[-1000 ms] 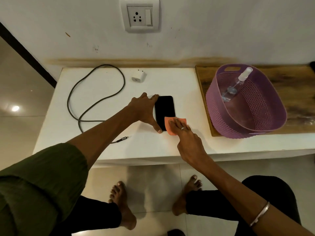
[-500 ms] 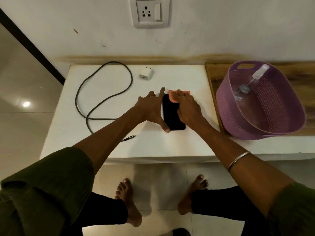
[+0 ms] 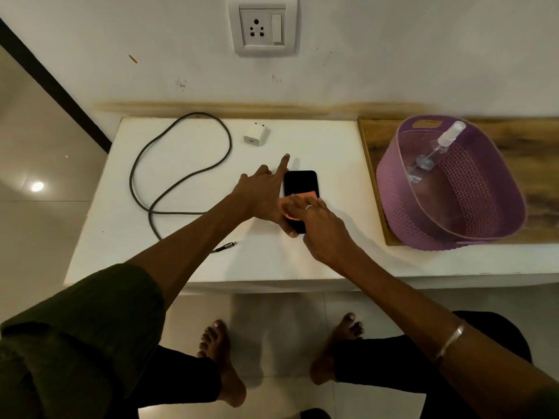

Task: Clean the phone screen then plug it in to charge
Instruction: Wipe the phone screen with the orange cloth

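Standing behind the person, nearest to me are bare feet on the tiled floor, then two forearms reaching over the white tabletop [image 3: 181,261]. The right hand [image 3: 320,225] lies flat, fingers pressed down on a small orange cleaning cloth [image 3: 298,199], which covers the near half of the slim black rectangular phone [image 3: 301,184]; it is pressing, not pinching, so nothing is truly gripped. The left hand [image 3: 261,196] is spread open against the phone's left edge, thumb at its near corner and forefinger stretched toward 12 o'clock past the top, bracing it without closing on it.

I would judge the wiping step to be under way. Done well, it wants light, even strokes running the full length of the glass, the left hand holding firm so the phone does not skate, and the cloth kept flat so that no strip is missed.

The phone lies face up near the table's middle, long axis pointing at 12 o'clock. Its bare far half looks dark and glossy; smears are too fine to tell.

At 8 o'clock from the phone lies the metal-tipped plug of the dark looped charging cable [image 3: 181,176]. Farther off, at 11 o'clock, sits the small white charger adapter [image 3: 255,136]. At 3 o'clock stands a purple woven plastic basket [image 3: 490,213] holding a clear spray bottle [image 3: 435,152]. Farthest, at 12 o'clock, the white wall socket [image 3: 261,27].
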`<state>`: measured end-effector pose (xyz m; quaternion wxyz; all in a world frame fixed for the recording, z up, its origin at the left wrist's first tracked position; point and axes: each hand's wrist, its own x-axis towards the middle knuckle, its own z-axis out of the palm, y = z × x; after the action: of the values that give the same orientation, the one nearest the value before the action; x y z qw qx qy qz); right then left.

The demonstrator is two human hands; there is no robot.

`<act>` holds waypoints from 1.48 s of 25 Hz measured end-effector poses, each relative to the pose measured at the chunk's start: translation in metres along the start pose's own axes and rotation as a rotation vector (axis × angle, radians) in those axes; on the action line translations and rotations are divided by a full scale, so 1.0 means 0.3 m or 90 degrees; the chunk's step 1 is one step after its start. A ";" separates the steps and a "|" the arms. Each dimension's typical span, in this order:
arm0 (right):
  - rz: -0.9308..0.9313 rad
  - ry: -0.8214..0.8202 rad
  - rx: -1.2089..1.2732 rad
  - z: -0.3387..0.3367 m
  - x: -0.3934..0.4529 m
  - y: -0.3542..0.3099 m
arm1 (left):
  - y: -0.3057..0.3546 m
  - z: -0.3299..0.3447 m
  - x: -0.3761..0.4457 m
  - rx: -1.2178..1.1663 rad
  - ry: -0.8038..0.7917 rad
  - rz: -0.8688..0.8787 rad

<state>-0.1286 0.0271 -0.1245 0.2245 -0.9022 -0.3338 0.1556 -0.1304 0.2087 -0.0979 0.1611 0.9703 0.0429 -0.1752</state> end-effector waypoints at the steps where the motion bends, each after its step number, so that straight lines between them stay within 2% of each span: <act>1: 0.022 -0.028 0.010 0.012 -0.037 0.009 | -0.003 0.003 -0.003 0.004 0.003 0.003; 3: 0.078 -0.049 0.052 0.019 -0.083 0.032 | -0.008 0.009 -0.005 0.016 0.005 0.009; 7: 0.010 -0.027 0.083 -0.008 -0.136 0.087 | -0.008 0.012 -0.007 0.034 0.003 0.002; 9: 0.027 -0.043 0.087 -0.016 -0.154 0.101 | -0.009 0.012 -0.007 0.042 -0.002 -0.001; 14: 0.154 -0.080 0.011 -0.003 -0.204 0.142 | -0.006 0.006 -0.005 0.038 -0.018 -0.007; 17: 0.146 -0.083 -0.048 0.008 -0.222 0.128 | -0.001 0.008 -0.005 0.041 -0.020 -0.008; 19: 0.112 -0.033 -0.050 0.012 -0.193 0.121 | -0.003 0.008 0.000 0.039 -0.024 -0.007; 22: 0.098 0.037 0.037 -0.011 -0.091 0.119 | -0.007 0.015 0.004 0.037 -0.023 -0.005; 24: 0.055 0.072 -0.031 -0.025 0.001 0.128 | -0.010 0.018 0.008 0.035 -0.027 -0.006; 29: 0.043 0.067 -0.122 -0.049 0.183 0.158 | -0.020 0.028 0.015 0.024 -0.024 -0.008; 33: 0.029 0.059 -0.151 -0.073 0.190 0.152 | -0.026 0.027 0.016 0.021 -0.027 -0.003; 35: 0.017 0.092 -0.112 -0.098 0.165 0.114 | -0.031 0.029 0.010 0.025 -0.025 -0.005; 37: 0.050 0.151 0.010 -0.147 0.130 0.065 | -0.030 0.029 0.004 0.022 -0.028 -0.004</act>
<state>-0.0708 0.0270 -0.1021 0.2628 -0.9250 -0.2678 0.0591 -0.1333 0.2145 -0.1087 0.1445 0.9688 0.0397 -0.1974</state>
